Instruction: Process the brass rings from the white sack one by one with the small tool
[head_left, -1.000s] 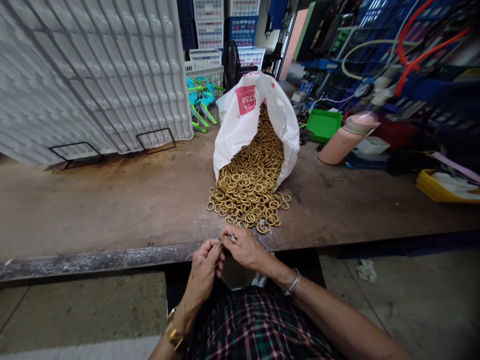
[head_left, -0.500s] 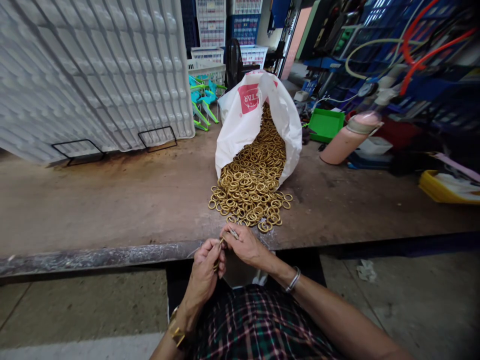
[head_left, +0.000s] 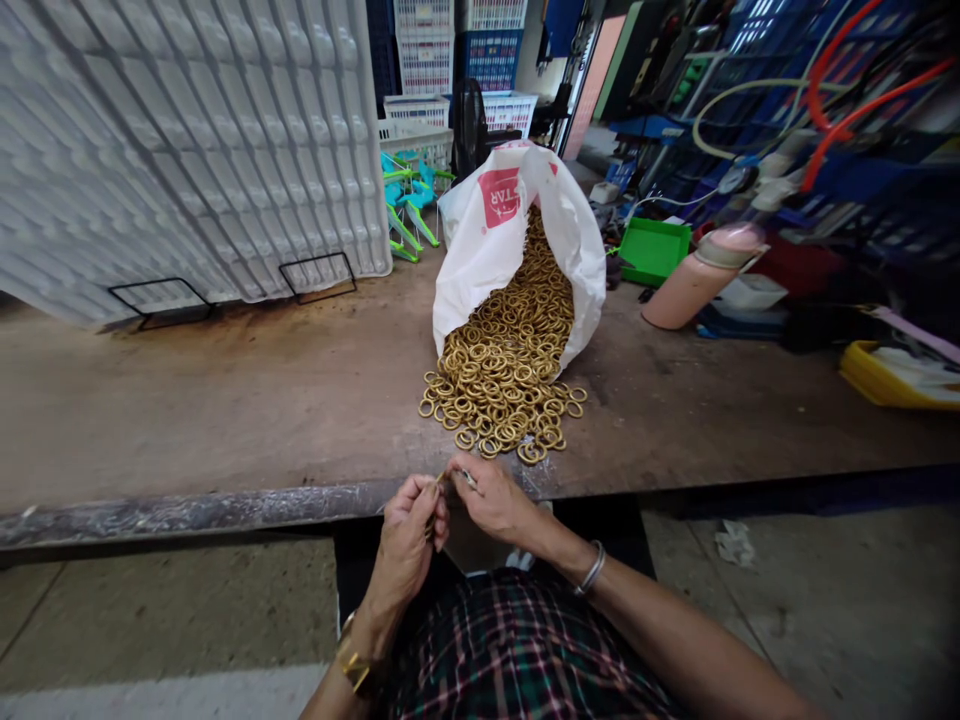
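Observation:
My left hand (head_left: 409, 530) pinches a brass-coloured ring (head_left: 441, 479) between thumb and forefinger, just over the table's front edge. More gold colour shows among its curled lower fingers, too small to make out well. My right hand (head_left: 496, 508) is closed on a small, pale metal tool (head_left: 469, 479) whose kind I cannot tell, and its fingertips meet the ring. Beyond both hands lies a heap of similar rings (head_left: 502, 385), spilling toward me from a white plastic sack (head_left: 469, 275) with a red printed mark.
Ribbed white plastic trays (head_left: 225, 150) lean in black wire stands (head_left: 319, 275) at the left. Green-and-blue plastic hangers (head_left: 409, 215) sit behind. To the right are a green tray (head_left: 654, 250), a pink cylinder (head_left: 686, 285) with hoses and a yellow tray (head_left: 885, 380).
My right hand has shifted slightly down and right, its fingers turning a little against the ring. The left hand holds nearly the same place. Heap and sack look unchanged.

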